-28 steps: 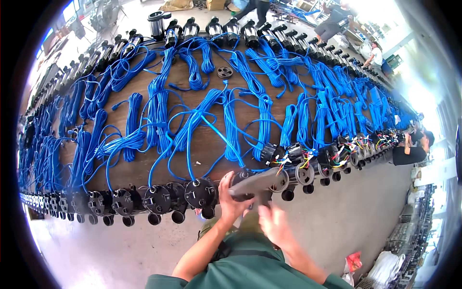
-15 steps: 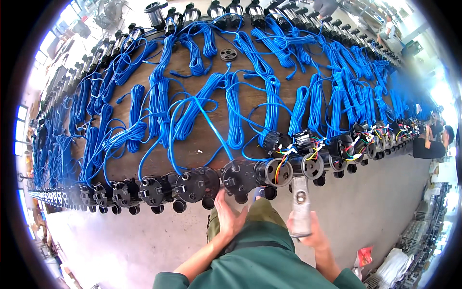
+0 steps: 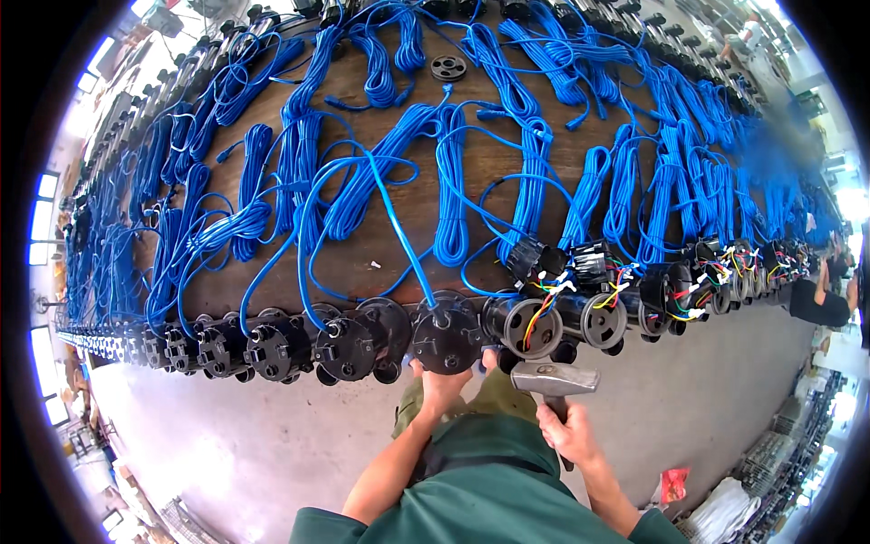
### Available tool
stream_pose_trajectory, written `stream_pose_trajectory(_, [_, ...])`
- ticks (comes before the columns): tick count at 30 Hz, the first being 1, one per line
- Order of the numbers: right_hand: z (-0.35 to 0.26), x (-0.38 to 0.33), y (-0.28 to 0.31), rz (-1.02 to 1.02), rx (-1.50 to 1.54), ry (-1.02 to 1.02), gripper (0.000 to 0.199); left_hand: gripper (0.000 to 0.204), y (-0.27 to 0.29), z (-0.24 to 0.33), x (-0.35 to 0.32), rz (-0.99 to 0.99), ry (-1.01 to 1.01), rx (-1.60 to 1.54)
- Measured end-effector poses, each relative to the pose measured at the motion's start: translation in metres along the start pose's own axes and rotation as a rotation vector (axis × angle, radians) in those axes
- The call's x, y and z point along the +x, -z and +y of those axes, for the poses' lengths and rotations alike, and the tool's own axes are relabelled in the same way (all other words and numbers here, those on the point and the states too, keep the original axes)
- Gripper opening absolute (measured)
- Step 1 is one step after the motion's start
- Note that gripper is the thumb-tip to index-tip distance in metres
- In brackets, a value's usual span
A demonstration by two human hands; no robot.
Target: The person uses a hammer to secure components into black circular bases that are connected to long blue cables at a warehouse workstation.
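Observation:
My right hand [image 3: 567, 432] grips the dark handle of a hammer [image 3: 555, 378], its worn grey metal head lying crosswise just off the bench's near edge. My left hand [image 3: 442, 390] is up against the underside of a black, round-capped motor housing [image 3: 448, 343]; the housing hides most of its fingers, which seem curled round it. A blue cable [image 3: 397, 222] rises from the cap of this housing. Just to its right lies an open-ended housing [image 3: 533, 328] with red and yellow wires showing. Another capped housing [image 3: 346, 348] lies to its left.
Bundled blue cables [image 3: 450, 195] cover much of the brown bench top [image 3: 362, 272]. A grey spoked disc [image 3: 448, 68] lies farther back. Rows of similar housings line both long edges. Another person [image 3: 820, 301] is at the far right. Red packaging [image 3: 673, 485] lies on the floor.
The hammer has turned from pointing lengthwise to lying crosswise, its head now clear of the housings. My left hand has moved slightly right, under the capped housing. The view has shifted.

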State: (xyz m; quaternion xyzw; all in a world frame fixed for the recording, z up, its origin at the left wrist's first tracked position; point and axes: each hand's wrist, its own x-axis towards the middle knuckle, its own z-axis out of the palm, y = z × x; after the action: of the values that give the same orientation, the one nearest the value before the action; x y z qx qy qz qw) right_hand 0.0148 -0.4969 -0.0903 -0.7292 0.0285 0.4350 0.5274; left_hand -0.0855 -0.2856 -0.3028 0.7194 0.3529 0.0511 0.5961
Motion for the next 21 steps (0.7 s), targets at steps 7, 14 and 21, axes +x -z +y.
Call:
stream_pose_trajectory(7, [-0.006, 0.005, -0.009, -0.024, 0.049, -0.072, 0.036, 0.065, 0.003, -0.019, 0.000, -0.109, -0.031, 0.090])
stream_pose_trajectory(14, [-0.021, 0.016, -0.005, -0.064, 0.061, 0.036, 0.037, 0.063, 0.020, 0.046, -0.005, -0.154, 0.439, -0.232])
stream_pose_trajectory(21, [-0.063, 0.015, 0.000, -0.191, 0.209, -0.022, 0.035, 0.042, -0.004, -0.009, 0.005, -0.066, -0.139, 0.175])
